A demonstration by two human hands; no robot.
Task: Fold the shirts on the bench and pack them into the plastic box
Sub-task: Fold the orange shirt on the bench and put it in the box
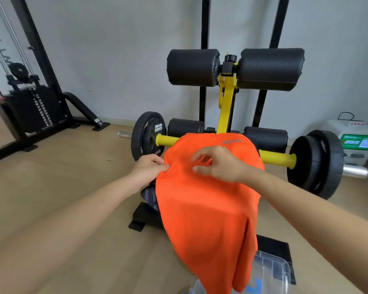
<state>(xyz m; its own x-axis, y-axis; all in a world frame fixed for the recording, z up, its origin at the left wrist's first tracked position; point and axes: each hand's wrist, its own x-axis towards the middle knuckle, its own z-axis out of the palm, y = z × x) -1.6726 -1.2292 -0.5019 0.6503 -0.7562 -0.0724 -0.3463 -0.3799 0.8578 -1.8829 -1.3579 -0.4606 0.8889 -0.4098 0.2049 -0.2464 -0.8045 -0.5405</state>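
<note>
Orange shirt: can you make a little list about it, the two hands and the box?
shirt: orange shirt draped over the bench, lower end hanging over the box
left hand: pinches the shirt's left edge
right hand: fingers curved just above the shirt, not clearly gripping anything
box: clear plastic box, low in view, partly hidden by the shirt
folded yet: no

Left hand (pixel 148 169), right hand (pixel 221 166) bare; forearms bare up to frame edge.

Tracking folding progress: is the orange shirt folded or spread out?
Spread out: the orange shirt hangs as one long sheet, its lower end over the plastic box; the left hand pinches its edge.
</note>
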